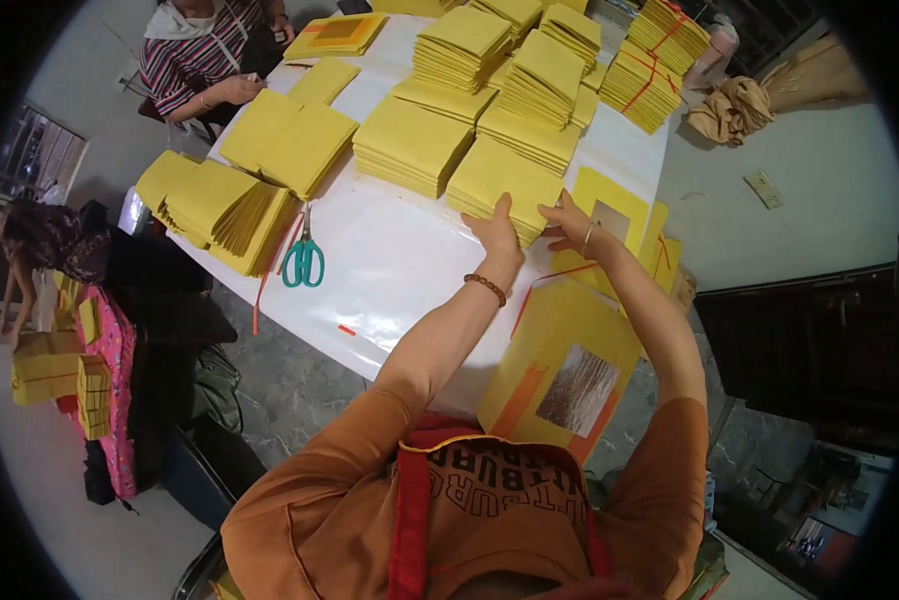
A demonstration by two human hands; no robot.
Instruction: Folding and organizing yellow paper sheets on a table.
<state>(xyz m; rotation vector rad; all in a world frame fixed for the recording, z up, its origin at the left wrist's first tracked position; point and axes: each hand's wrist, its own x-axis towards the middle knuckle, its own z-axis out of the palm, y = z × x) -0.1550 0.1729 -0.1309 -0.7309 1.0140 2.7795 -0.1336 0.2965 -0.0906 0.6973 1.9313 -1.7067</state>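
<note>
- Here I am, both hands at the near edge of the front stack of yellow paper pieces [502, 172], which lies flat on the white worktop [369, 270], just in front of the other piles.
- My left hand [499, 235] is spread, thumb and fingers apart, against the stack's near side.
- My right hand [571, 225] is round at its right-hand corner, fingers bent; whether they pinch any layers, I cannot tell.
- So the step in hand, as I read it: handling this one stack from two sides, most likely squaring its edges.
- The next move seems to call for even pressure, palms working against each other, so no layer slides out of line.
- Neighbours matter! A taller yellow stack [409, 145] stands just beside it on the left, so a hard push that way could upset both.
- Nearer me, a large yellow packet [559, 365] reaches past the worktop's near edge; my forearms want to stay off it.
- The teal-handled scissors [304, 262] lie well apart to the left, untouched.
</note>
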